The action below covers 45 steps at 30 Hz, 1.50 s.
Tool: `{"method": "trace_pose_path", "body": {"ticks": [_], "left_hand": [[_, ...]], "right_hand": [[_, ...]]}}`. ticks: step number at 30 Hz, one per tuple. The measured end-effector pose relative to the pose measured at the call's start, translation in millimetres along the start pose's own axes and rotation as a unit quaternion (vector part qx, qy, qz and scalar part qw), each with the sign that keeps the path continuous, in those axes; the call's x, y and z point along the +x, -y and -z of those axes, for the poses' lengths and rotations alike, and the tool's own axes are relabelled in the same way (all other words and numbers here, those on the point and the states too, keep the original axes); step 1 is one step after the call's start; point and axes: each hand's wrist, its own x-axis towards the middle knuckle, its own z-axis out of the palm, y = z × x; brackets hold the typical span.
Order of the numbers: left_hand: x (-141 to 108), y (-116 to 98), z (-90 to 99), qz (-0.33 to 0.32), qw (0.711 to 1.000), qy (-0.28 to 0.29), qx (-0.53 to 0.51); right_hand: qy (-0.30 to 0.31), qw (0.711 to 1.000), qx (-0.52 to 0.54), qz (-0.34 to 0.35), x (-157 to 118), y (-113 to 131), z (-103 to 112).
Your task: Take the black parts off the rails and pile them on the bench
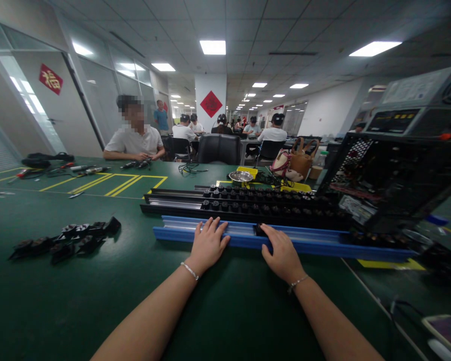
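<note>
In front of me a long blue channel rail [311, 241] lies across the green table. My left hand [209, 245] rests on it with fingers spread over the channel and the thumb along the near wall, holding nothing. To its right, my right hand [284, 252] has its fingertips on a small black part [257, 229] inside the channel, partly hidden by the fingers. The right thumb is against the near wall of the rail. More black parts [379, 239] sit in the rail's right end.
Black rails [176, 210] with rows of black pieces lie behind the blue one. Several loose black parts [86, 235] are at left. An open computer case [394, 175] stands at right. A metal bowl [241, 176] sits farther back. A person [135, 140] sits across the table.
</note>
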Motion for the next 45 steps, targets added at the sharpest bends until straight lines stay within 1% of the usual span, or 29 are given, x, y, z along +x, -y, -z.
{"method": "trace_pose_path", "body": {"ticks": [6,12,15,19,23,26,31,38,45], "left_hand": [[0,0,0.7,-0.001,1.0,0.001,-0.001],[-4,-5,0.2,-0.054,0.998,0.004,-0.017],[-4,-8,0.3,-0.064,0.998,0.006,-0.019],[-5,-9,1.8,-0.064,0.998,0.008,-0.02],[-4,-9,2.7,-0.063,0.998,0.013,-0.022],[-4,-10,3.0,-0.061,0.998,0.017,-0.02],[-4,-11,3.6,-0.059,0.998,0.018,-0.014],[-4,-13,4.7,-0.059,0.998,0.02,-0.016],[-4,-23,5.4,-0.047,0.999,0.027,-0.004]], "right_hand": [[0.017,1.0,-0.013,-0.012,0,7,3],[0.046,0.999,-0.02,0.004,-1,12,-1],[0.042,0.999,-0.022,0.015,-1,11,-4],[0.017,0.999,-0.028,0.006,-2,10,-8],[0.006,0.999,-0.038,-0.022,-2,9,-9],[0.015,0.999,-0.04,-0.032,-2,9,-10],[0.023,0.999,-0.047,-0.013,-3,10,-11],[0.059,0.997,-0.043,0.008,-3,25,-11],[0.075,0.996,-0.037,0.015,-3,31,-12]]}}
